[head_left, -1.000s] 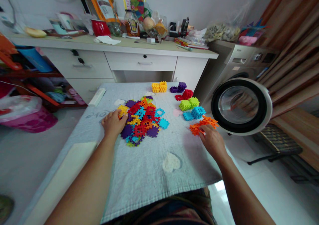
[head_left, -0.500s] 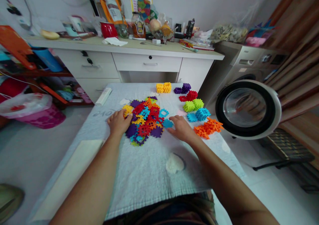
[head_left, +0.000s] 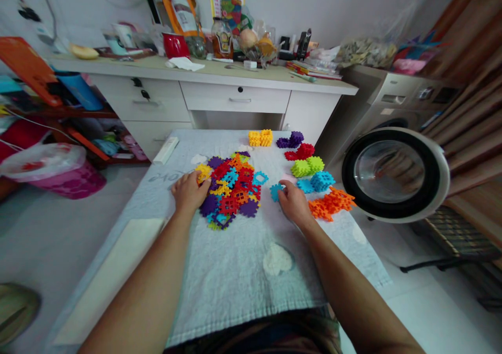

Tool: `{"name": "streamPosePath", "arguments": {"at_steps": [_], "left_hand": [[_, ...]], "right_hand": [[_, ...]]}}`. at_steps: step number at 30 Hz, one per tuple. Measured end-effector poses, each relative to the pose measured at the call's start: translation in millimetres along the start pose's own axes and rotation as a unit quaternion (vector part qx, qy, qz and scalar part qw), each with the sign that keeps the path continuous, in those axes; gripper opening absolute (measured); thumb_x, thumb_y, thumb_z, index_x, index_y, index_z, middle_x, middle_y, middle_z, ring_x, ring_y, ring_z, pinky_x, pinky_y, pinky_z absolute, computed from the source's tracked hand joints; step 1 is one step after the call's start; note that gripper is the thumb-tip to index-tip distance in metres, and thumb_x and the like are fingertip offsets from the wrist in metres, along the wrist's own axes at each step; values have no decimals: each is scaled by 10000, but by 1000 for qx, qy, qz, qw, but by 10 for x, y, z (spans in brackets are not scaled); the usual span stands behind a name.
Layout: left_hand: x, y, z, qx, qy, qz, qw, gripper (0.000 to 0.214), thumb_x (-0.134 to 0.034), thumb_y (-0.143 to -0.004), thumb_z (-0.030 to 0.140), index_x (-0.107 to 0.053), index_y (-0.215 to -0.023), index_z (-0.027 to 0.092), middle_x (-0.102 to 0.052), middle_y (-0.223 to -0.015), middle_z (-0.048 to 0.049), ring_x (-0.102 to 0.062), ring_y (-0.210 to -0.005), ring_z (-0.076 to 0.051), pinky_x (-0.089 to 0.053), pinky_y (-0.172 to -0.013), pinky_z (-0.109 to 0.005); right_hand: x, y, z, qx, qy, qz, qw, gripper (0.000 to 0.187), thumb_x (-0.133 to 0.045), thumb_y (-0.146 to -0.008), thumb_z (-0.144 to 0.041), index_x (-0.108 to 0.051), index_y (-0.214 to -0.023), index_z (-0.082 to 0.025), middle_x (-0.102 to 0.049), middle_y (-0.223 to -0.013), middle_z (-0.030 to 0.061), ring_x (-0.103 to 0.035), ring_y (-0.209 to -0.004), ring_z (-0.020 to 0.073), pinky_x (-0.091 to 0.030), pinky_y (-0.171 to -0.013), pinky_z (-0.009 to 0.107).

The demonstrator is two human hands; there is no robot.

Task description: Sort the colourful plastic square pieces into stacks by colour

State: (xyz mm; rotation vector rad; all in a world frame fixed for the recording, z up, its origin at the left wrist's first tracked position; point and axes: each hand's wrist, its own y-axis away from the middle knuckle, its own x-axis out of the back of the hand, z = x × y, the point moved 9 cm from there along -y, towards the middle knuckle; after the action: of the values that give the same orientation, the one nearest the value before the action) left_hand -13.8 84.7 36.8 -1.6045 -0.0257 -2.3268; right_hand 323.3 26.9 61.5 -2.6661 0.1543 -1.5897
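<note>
A mixed pile of plastic building pieces (head_left: 239,184) with notched edges lies mid-table. My left hand (head_left: 187,193) rests at its left edge, thumb apart from the fingers, touching the pile near a yellow piece (head_left: 203,172). Between thumb and fingers, my right hand (head_left: 295,202) pinches a flat blue piece (head_left: 275,192) just right of the pile. A blue ring-shaped piece (head_left: 260,178) lies at the pile's right side. Colour groups stand beyond: yellow (head_left: 260,138), purple (head_left: 291,140), red (head_left: 301,151), green (head_left: 308,167), blue (head_left: 321,181) and orange (head_left: 332,204).
A pale cloth (head_left: 239,270) covers the table. A white box (head_left: 166,150) lies at its far left. Behind it stands a cluttered white desk (head_left: 237,101). The washing machine door (head_left: 394,173) hangs open at the right, and a pink bin (head_left: 74,176) stands at the left.
My right hand has drawn the flat blue piece rightward, away from the pile. My left hand stays at the pile's left edge. The view has shifted slightly.
</note>
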Motion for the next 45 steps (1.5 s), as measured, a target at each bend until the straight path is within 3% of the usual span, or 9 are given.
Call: {"name": "streamPosePath", "arguments": {"at_steps": [4,8,15,19,23,31,37,45], "left_hand": [[1,0,-3,-2,-1,2,1000,501,-421,-911,523,-596,-1290,247,-628,-1270,-138,-529,-1233,-344,-359,-1049,-492],[-1,-3,-6,-2,1,4,1000,498,-425,-911,522,-597,-1288,247,-628,-1282,-135,-523,-1245,-341,-356,-1054,-487],[-9,-6,-10,0,1,2,1000,504,-418,-911,531,-595,-1289,248,-629,-1282,-133,-525,-1243,-342,-358,-1052,-488],[-12,-11,-18,1,0,5,1000,504,-420,-911,530,-598,-1287,245,-626,-1282,-138,-527,-1240,-346,-362,-1048,-492],[-19,-14,-15,-3,-1,2,1000,509,-422,-913,528,-592,-1295,238,-624,-1292,-139,-524,-1246,-347,-365,-1048,-491],[-16,-12,-8,-5,-7,4,1000,509,-426,-915,517,-597,-1292,222,-626,-1283,-152,-530,-1235,-356,-371,-1042,-508],[-13,-19,-11,-6,0,9,1000,489,-445,-914,507,-604,-1282,227,-634,-1272,-152,-538,-1231,-358,-378,-1037,-520],[-30,-29,-28,-9,-1,13,1000,497,-447,-913,517,-609,-1282,225,-641,-1259,-150,-549,-1219,-366,-387,-1029,-526]], "right_hand": [[18,4,43,7,65,25,998,406,-495,-951,-246,-581,-1334,-141,-719,-1132,144,-644,-1041,247,-440,-890,309],[149,-19,-32,60,144,49,987,480,-590,-903,-278,-567,-1346,-94,-609,-1323,201,-539,-1200,313,-380,-1035,393],[-125,-134,-168,189,174,-125,958,643,-633,-791,-107,-510,-1421,-141,-556,-1428,144,-498,-1249,287,-352,-1045,381],[-231,-183,-213,214,203,-156,943,612,-609,-780,-51,-550,-1382,-148,-622,-1325,147,-548,-1170,272,-371,-1003,361],[-107,-216,-234,239,223,-155,932,559,-660,-778,-94,-595,-1331,-143,-631,-1260,154,-559,-1142,269,-372,-1008,356],[403,-378,195,164,333,-151,916,477,-534,-851,-72,-616,-1312,-161,-608,-1336,148,-543,-1160,303,-390,-964,388],[466,-333,261,126,374,-140,908,440,-409,-926,-81,-644,-1284,-182,-652,-1282,151,-515,-1186,341,-370,-943,437],[504,-299,214,125,381,-127,907,381,-421,-923,-76,-685,-1184,-164,-667,-1190,171,-524,-1117,320,-362,-900,415]]}}
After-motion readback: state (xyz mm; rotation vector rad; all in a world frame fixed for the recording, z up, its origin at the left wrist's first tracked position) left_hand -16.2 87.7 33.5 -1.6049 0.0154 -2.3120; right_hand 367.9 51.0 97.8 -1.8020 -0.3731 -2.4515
